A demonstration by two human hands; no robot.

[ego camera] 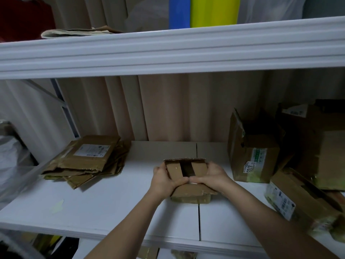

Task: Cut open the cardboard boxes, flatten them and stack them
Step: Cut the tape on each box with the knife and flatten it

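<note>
Both hands hold one small box (186,170) on the shelf (112,202), the left hand (166,179) and right hand (212,177) curled around its sides, thumbs almost touching.

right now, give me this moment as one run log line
step: flattening | left hand: grips small box | right hand: grips small box | flat stack: shelf left | uncut boxes: shelf right

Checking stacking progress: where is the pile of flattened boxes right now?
In the head view, the pile of flattened boxes lies at the left of the white shelf, left of the small box held in both hands.
</note>
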